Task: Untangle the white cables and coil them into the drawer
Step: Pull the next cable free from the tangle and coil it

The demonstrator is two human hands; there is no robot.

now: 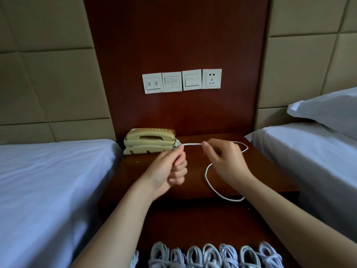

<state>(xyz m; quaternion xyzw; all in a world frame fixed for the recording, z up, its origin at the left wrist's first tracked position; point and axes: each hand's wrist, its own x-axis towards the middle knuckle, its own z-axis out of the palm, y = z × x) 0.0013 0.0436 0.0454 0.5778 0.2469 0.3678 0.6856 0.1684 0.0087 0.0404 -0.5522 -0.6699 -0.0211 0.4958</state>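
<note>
Just right of the telephone (pixel 148 141), the fingers of the left hand (pixel 170 167) are clenched round a white cable (pixel 193 144) and those of the right hand (pixel 226 157) pinch it, a short stretch taut between them. The rest loops over the surface (pixel 135 176) (coiled cables (pixel 212 256) lie well nearer the person than the telephone).

Dim, soft light; warped edges

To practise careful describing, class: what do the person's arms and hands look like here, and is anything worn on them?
Both arms are bare: the left forearm and the right forearm show no sleeves as far as the picture's edge. The left hand and the right hand wear no gloves, and no ring, watch or bracelet shows.
</note>
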